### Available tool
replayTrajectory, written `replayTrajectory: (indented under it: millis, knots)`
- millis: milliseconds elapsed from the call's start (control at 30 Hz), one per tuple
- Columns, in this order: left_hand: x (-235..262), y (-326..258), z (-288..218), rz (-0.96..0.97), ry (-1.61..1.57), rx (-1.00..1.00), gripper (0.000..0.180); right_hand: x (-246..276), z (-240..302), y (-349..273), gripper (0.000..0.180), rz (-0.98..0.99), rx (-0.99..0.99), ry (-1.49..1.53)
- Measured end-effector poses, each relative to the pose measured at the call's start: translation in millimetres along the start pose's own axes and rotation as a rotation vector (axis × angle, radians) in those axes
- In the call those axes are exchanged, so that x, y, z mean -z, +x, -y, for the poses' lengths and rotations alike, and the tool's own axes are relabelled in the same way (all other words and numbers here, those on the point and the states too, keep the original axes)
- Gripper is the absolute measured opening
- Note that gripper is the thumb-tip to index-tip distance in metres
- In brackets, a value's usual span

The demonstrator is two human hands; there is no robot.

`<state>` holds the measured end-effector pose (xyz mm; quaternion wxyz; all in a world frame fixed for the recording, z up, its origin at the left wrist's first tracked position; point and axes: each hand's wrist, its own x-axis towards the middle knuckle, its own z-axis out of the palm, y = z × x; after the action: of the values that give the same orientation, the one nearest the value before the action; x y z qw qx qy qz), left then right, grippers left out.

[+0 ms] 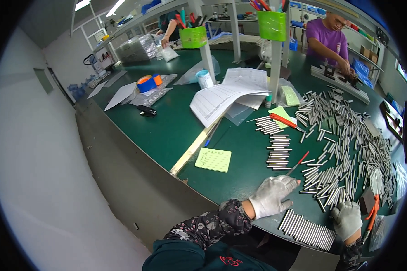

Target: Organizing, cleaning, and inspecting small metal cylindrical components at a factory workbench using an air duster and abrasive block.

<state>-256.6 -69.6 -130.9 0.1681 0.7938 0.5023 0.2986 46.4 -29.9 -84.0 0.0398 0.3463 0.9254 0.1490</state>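
Note:
My left hand [273, 195], in a pale work glove, lies over the green table with its fingers stretched forward and thumb apart, holding nothing visible. Just beyond its fingertips is a thin red-handled tool [299, 161]. My right hand [347, 220], also gloved, is at the near edge of a big loose pile of metal rods [337, 178]. Its fingers are bent down, and what is under them is hidden. Between my hands, along the table's near edge, lies a neat row of metal rods [306, 229] side by side. Another row of rods [278, 152] lies farther ahead.
An orange cutter [286, 122] lies near green notes; a lined green slip [213, 160] is left of my hands. Orange-handled pliers [373, 214] and a dark block [366, 201] flank my right hand. White posts hold green bins [193, 37]. A person in purple [328, 38] works across.

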Motion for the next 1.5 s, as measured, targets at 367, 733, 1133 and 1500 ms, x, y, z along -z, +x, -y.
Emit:
replayTrajectory:
  millis: [367,733,1133,1500]
  knots:
    - [-4,2,-3,-0.059,0.020,-0.025,0.063,-51,-45,-62,0.016,-0.401,-0.427,0.659]
    - [-5,1,-1,-0.013,0.037,0.015,0.063,-246,-153,-195,0.028,0.210,-0.988,1.616]
    - [9,8,-14,-0.037,0.002,-0.041,0.054,-1,29,-95,0.020,-0.131,-0.815,0.661]
    - [-5,1,10,-0.111,0.022,-0.148,0.054,14,20,-108,0.083,0.037,-0.577,0.928]
